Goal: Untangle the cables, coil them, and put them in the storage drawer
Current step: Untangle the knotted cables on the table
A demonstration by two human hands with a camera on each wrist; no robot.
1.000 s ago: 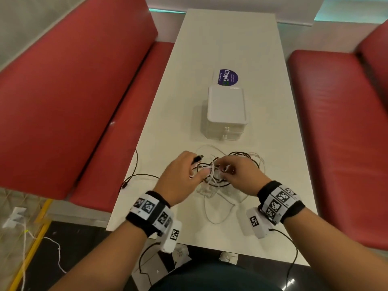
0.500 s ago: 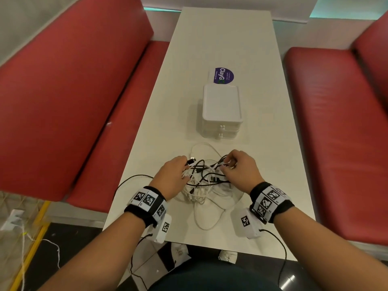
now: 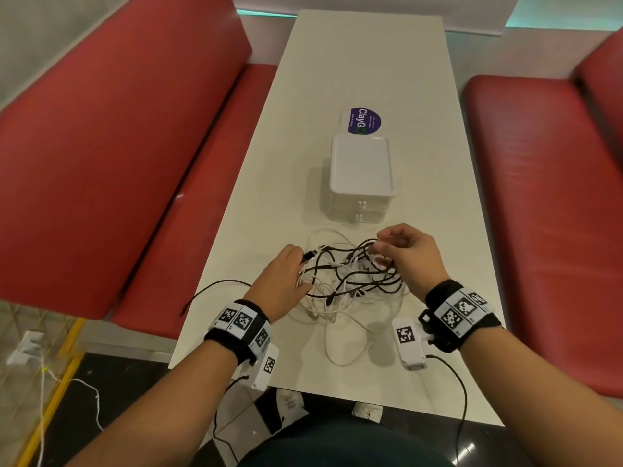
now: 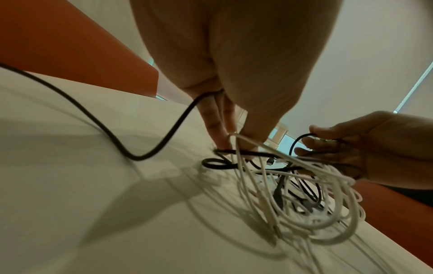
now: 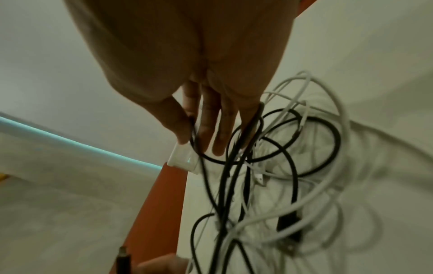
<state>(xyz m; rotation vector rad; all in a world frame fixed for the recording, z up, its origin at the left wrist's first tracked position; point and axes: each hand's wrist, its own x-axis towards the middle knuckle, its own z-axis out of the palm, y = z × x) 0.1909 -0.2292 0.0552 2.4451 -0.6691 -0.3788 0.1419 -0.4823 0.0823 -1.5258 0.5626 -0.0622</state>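
A tangle of black and white cables (image 3: 350, 284) lies on the white table (image 3: 354, 62) between my hands. My left hand (image 3: 301, 264) grips a black cable near its plug (image 3: 308, 256); white strands loop over its fingertips (image 4: 234, 136). My right hand (image 3: 382, 242) is raised over the tangle's far right side and pinches a black cable loop (image 5: 193, 133) between thumb and finger. The left wrist view shows the same pinch by the right hand (image 4: 311, 140). Just beyond the tangle stands the white storage drawer unit (image 3: 360, 176), both drawers closed.
A purple round sticker (image 3: 364, 121) lies on the table behind the drawer unit. Red padded benches (image 3: 539, 197) run along both sides of the table. One black cable (image 3: 215, 288) trails off the table's left edge. Wrist camera leads hang below the near edge.
My hands have drawn apart. The right hand has risen and moved away toward the drawer unit, pulling black loops up and spreading the tangle wider.
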